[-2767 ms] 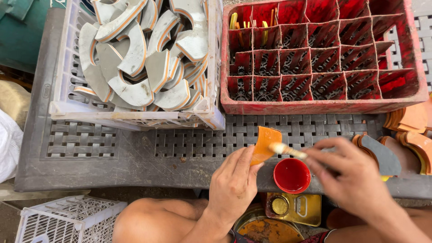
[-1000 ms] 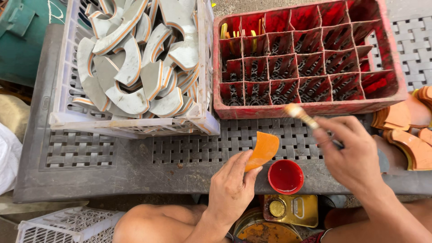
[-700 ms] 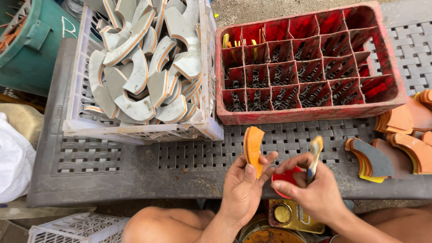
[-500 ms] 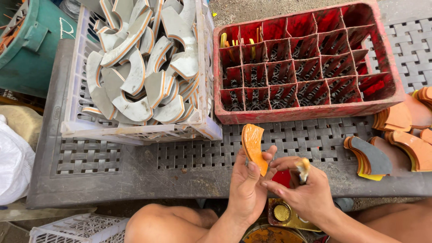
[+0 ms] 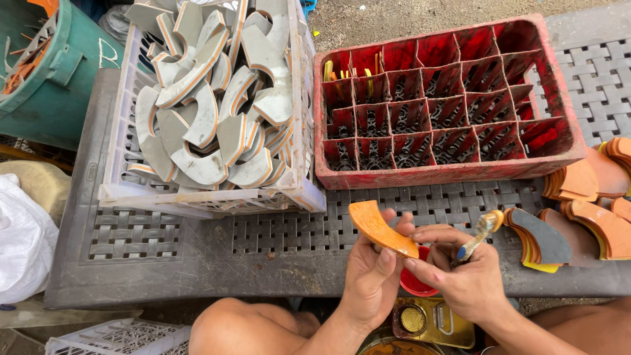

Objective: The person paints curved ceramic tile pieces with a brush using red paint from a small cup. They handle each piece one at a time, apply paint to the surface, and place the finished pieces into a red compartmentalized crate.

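My left hand [image 5: 371, 276] holds a curved orange piece [image 5: 381, 228] edge-up, just above the grey woven table's front edge. My right hand [image 5: 463, 273] grips a small brush [image 5: 478, 233] with a glue-coated tip, its fingertips touching the orange piece's lower end. Under both hands sits a small red cup [image 5: 415, 284], mostly hidden.
A white crate [image 5: 299, 187] heaped with grey curved pieces [image 5: 210, 112] stands back left. A red compartment crate [image 5: 447, 174] stands back right. Stacked orange and dark pieces [image 5: 578, 217] lie at right. A yellow tin [image 5: 430, 322] sits below the table [image 5: 158, 263], and a green bucket [image 5: 59, 85] stands far left.
My right hand swung the brush from above the table down to the red cup, then up beside the orange piece. My left hand tilted the piece edge-up and kept hold.
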